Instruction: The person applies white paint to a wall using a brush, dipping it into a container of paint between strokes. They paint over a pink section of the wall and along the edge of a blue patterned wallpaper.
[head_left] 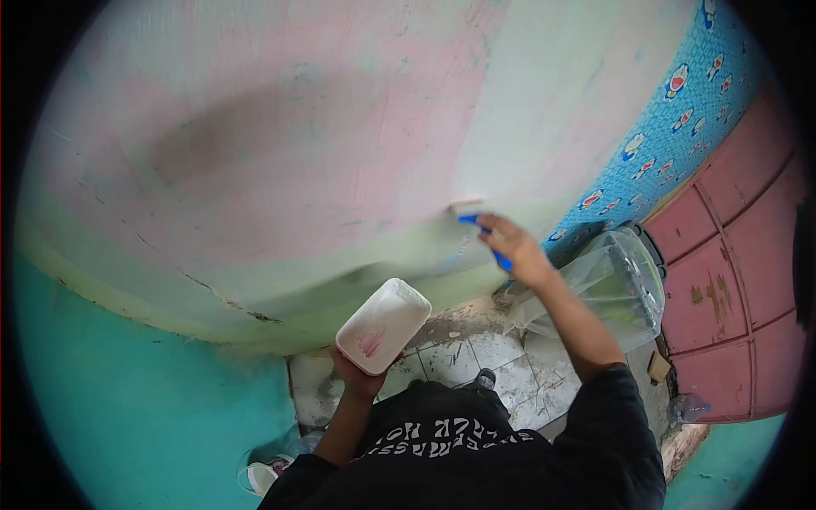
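My right hand [518, 246] is closed round the blue handle of a paint brush [467, 209], whose bristles meet the lower part of the wall [382, 153]. That wall carries uneven pink and whitish paint, with pale green lower down. In my left hand [361, 374] is a white rectangular tray [384, 327], held from below and tilted, with a reddish smear inside. The tray is in front of my body, to the left of the brush and below it.
A clear plastic bag [620, 289] stands in the right corner beside a pink panelled door [722, 289]. Blue patterned wallpaper [659, 136] covers the right part of the wall. A bottle [687, 408] and a white bucket [262, 478] lie low down. Stained tiles [450, 361] form the floor.
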`<state>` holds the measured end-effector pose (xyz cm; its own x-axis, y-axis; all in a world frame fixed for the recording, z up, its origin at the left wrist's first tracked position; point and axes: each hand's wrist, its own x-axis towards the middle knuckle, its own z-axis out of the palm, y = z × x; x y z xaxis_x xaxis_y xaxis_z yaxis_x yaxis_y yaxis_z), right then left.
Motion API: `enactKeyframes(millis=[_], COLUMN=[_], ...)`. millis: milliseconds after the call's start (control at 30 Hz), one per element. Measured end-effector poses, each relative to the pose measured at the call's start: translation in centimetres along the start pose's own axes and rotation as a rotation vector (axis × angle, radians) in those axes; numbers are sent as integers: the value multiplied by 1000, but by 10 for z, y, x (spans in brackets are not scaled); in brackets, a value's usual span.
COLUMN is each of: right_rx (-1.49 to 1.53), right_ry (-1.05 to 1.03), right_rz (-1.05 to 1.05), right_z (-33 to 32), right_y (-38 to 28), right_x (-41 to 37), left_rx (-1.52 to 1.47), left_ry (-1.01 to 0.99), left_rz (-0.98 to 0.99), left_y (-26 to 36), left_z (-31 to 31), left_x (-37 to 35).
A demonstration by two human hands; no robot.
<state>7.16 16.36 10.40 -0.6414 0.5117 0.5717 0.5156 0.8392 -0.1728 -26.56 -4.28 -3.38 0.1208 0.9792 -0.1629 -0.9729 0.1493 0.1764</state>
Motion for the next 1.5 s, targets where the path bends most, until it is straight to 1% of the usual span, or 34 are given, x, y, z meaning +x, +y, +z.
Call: enactKeyframes(millis=[67,133,167,267,300,400,467,500,600,700,767,833,900,967,1067,1133,1200,1267,1300,1400,1500], right_rx=[0,-77,-115,-67,-19,18,85,119,182,150,101,19,-32,-48,20,86,196,236,252,205,149], right_ry=[125,359,474,559,475,355,183,96,-19,154,258,436,587,715,635,522,314,146,65,71,264], right_rz=[15,-30,-51,-27,4,65,114,137,197,101,49,-25,-61,-60,47,99,183,227,250,179,119], right_z=[-46,-64,-65,-43,-26,44,84,88,90,42,-4,-38,-43,-39,6,44,65,84,83,64,6], right_y=[-13,-23,-26,-38,-35,-24,-18,-19,-15,-18,-27,-35,-41,-44,-40,-33,-33,-23,-25,-26,-25], right_x=[34,48,50,45,36,-7,-43,-48,-57,-13,27,54,62,65,40,10,-14,-36,-36,-24,23], left_rx=[24,19,2,11,27,55,53,52,90,23,68,94,95,76,70,75,86,102,111,97,88], left_ry=[30,46,46,30,22,105,90,82,92,116,112,136,192,180,171,173,181,172,163,121,143], left_rz=[-19,-24,-20,-21,-24,-10,-2,3,17,0,14,24,34,22,28,36,35,20,10,-12,-14], left_y=[-1,-3,-4,-7,-7,-10,-11,-10,-10,-10,-10,-10,-10,-9,-10,-9,-8,-8,-7,-7,-8], left_z=[6,7,6,3,2,6,8,8,-3,10,3,6,20,20,19,17,15,7,4,4,9], left_x=[0,-1,-2,-3,-3,-4,-6,-6,-6,-7,-7,-7,-7,-7,-7,-6,-5,-4,-3,0,0])
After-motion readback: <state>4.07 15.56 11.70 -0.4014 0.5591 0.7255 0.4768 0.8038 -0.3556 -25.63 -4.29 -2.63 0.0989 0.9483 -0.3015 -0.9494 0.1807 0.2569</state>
